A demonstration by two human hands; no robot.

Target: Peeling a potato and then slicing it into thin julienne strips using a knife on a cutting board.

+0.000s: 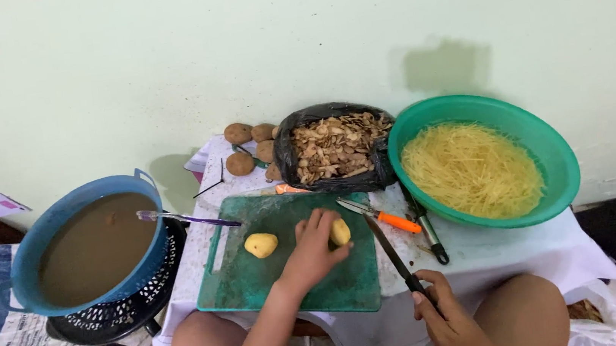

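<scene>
My left hand [310, 252] rests on a green cutting board [258, 277] and grips a peeled yellow potato [340, 231] at its right side. A second peeled potato [260, 244] lies on the board just left of that hand. My right hand [443, 311] holds the black handle of a long dark knife [388, 245], whose blade points up toward the board's far right corner. The blade is apart from the potato.
A green bowl of yellow shredded strips [475, 167] sits at the right. A black bag of peelings [336, 147] and unpeeled potatoes [248, 145] lie behind the board. An orange-handled knife [381, 216], a black-handled tool [427, 231], and a blue basin of brown water [91, 245] are nearby.
</scene>
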